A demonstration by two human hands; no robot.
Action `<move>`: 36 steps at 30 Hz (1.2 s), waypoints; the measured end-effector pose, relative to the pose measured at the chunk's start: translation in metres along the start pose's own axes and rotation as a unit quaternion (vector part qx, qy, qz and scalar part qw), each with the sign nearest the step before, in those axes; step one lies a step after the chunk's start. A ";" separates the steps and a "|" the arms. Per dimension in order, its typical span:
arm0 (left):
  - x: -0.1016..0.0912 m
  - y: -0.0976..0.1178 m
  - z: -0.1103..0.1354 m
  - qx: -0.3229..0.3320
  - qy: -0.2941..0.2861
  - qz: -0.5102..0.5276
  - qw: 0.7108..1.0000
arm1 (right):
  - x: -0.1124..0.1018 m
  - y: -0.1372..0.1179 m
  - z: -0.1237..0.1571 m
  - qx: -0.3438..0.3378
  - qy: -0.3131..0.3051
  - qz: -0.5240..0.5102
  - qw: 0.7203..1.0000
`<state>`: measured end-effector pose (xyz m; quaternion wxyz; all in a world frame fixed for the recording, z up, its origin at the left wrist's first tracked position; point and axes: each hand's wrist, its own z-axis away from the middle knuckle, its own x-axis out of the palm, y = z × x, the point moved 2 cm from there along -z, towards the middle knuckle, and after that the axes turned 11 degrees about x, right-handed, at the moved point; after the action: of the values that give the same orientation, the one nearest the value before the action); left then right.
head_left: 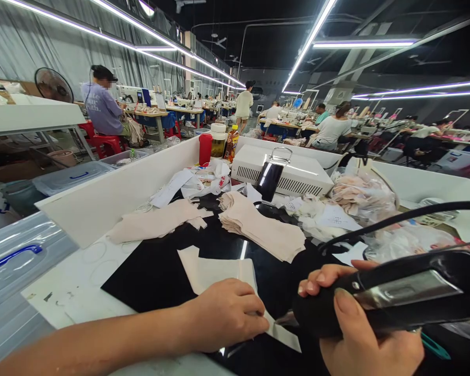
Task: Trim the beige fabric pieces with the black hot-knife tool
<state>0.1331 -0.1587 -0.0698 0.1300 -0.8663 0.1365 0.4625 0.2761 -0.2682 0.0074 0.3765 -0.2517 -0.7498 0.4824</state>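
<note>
Black and cut off by the right edge of the head view, the tool (468, 274) is also partly covered by the right hand (370, 342), which is wrapped firmly round it. Its narrow metal tip (288, 319) is blurred, and whether it touches the cloth (219, 271) cannot be told. The left hand (229, 313), fingers curled, rests on that cloth and hides its middle; pinching or just pressing, I cannot tell. A teal item (434, 346) shows only in part below the tool. Pale cream and angular, the cloth lies on the glossy black surface (149, 277), its far left corner pointed, a narrow end running out past the left hand's fingertips. Beyond it lie a left stack (156, 222) and a right stack (262, 230) of similar colour. Red characters on a plastic bag (215, 180), the label of a bottle (232, 141) and the print on a paper (339, 216) are too small to read.
</note>
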 end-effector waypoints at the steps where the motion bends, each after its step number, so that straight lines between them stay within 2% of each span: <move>1: 0.000 0.000 0.000 0.000 0.003 0.001 1.000 | -0.001 0.000 0.000 0.001 -0.001 0.002 1.000; 9: 0.002 0.000 0.001 -0.005 -0.007 -0.003 1.000 | -0.021 -0.008 -0.002 0.053 0.021 0.007 0.998; 13: 0.000 0.000 0.001 -0.004 -0.005 0.004 1.000 | -0.030 -0.006 0.000 0.047 0.010 0.017 0.999; 16: -0.001 0.001 0.001 -0.003 -0.002 0.000 1.000 | -0.028 -0.004 0.001 0.045 0.009 0.016 0.999; 22: 0.001 0.000 0.003 -0.008 0.010 0.016 1.000 | -0.018 -0.011 -0.001 0.040 0.049 0.029 0.998; 26: 0.002 0.000 0.002 -0.008 0.000 0.011 1.000 | -0.019 -0.013 0.001 0.039 0.019 0.017 0.999; 31: 0.001 0.000 0.000 -0.008 0.022 0.011 1.000 | -0.018 -0.005 0.008 0.042 -0.023 0.004 0.999; 36: 0.000 0.000 0.001 -0.006 0.030 0.006 1.000 | -0.013 0.000 0.011 0.050 -0.026 0.000 0.998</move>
<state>0.1327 -0.1583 -0.0702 0.1181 -0.8796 0.1432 0.4379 0.2747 -0.2834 0.0005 0.3685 -0.2200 -0.7343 0.5259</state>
